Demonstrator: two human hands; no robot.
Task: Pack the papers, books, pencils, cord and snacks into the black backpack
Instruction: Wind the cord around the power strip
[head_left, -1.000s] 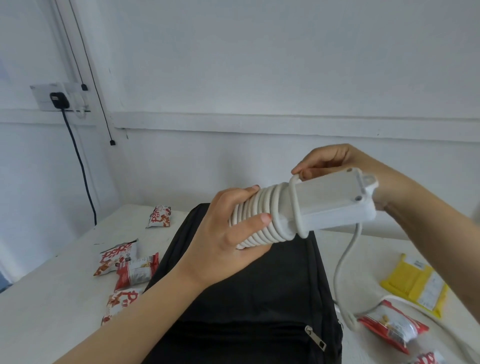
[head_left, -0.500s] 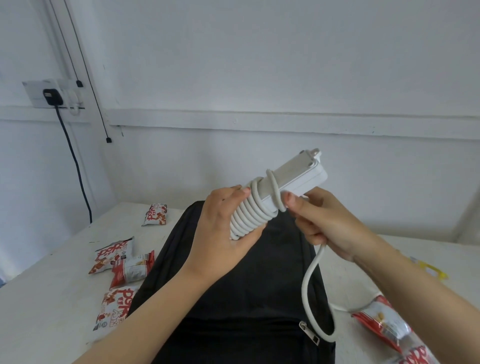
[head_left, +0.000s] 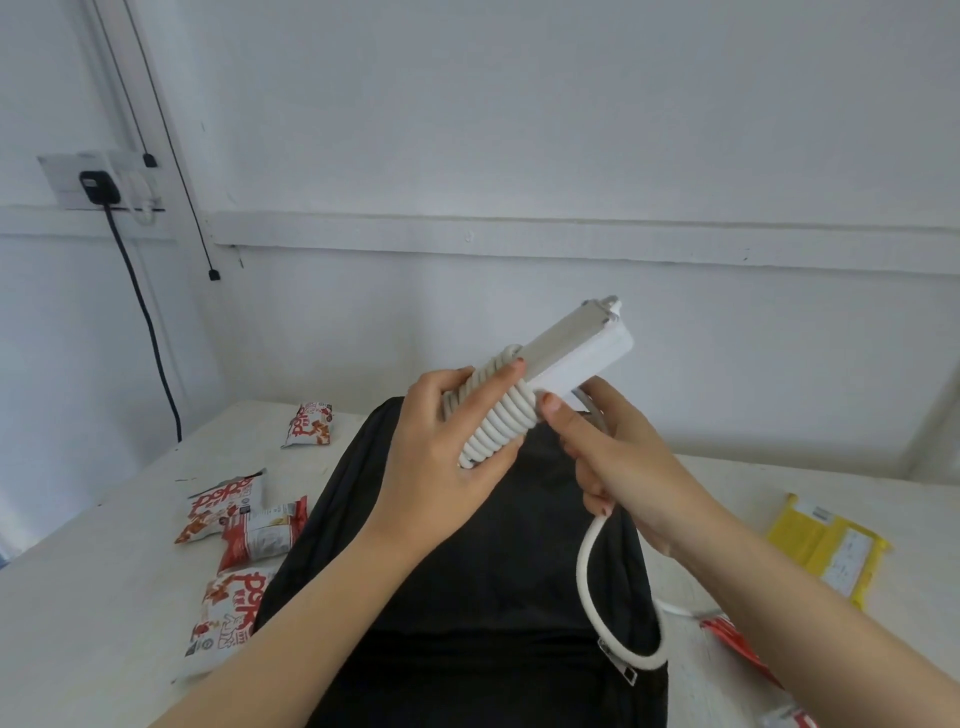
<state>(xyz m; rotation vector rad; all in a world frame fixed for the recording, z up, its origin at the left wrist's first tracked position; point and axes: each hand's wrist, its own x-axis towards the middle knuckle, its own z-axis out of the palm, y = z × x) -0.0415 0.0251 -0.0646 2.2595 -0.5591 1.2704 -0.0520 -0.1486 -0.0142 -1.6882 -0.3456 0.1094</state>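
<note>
A white power strip (head_left: 574, 345) with its white cord (head_left: 498, 423) coiled round it is held above the black backpack (head_left: 467, 587), which lies flat on the white table (head_left: 88, 597). My left hand (head_left: 441, 457) grips the coiled end. My right hand (head_left: 618, 457) holds the loose length of cord, which hangs from it in a loop over the backpack. Several red and white snack packets (head_left: 244, 519) lie on the table left of the backpack, and one more (head_left: 307, 425) lies near the wall.
A yellow packet (head_left: 826, 548) lies on the table at the right, and red snack packets (head_left: 737, 644) sit by my right forearm. A wall socket (head_left: 98, 182) with a black plug and cable is at the upper left. The wall is close behind the table.
My right hand has come from behind the strip's free end down to its underside, laying the cord into another turn. The strip has tilted up. My left hand has kept its grip.
</note>
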